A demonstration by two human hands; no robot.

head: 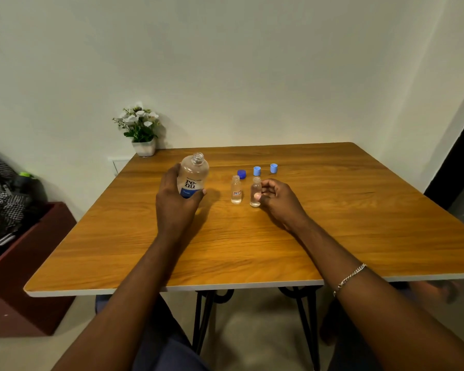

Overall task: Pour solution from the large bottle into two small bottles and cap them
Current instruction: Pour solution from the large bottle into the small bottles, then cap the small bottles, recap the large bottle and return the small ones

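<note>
Dim, soft indoor light; edges perhaps slightly warped.

This is looking like a room in a home: a wood-topped table (252,250) on black hairpin legs (197,322) is standing against a plain pale wall (225,62), a white pot of white flowers (141,129) is sitting at its far left corner, and checked clothing (0,202) is lying heaped by a dark red box (24,269) at the left
</note>
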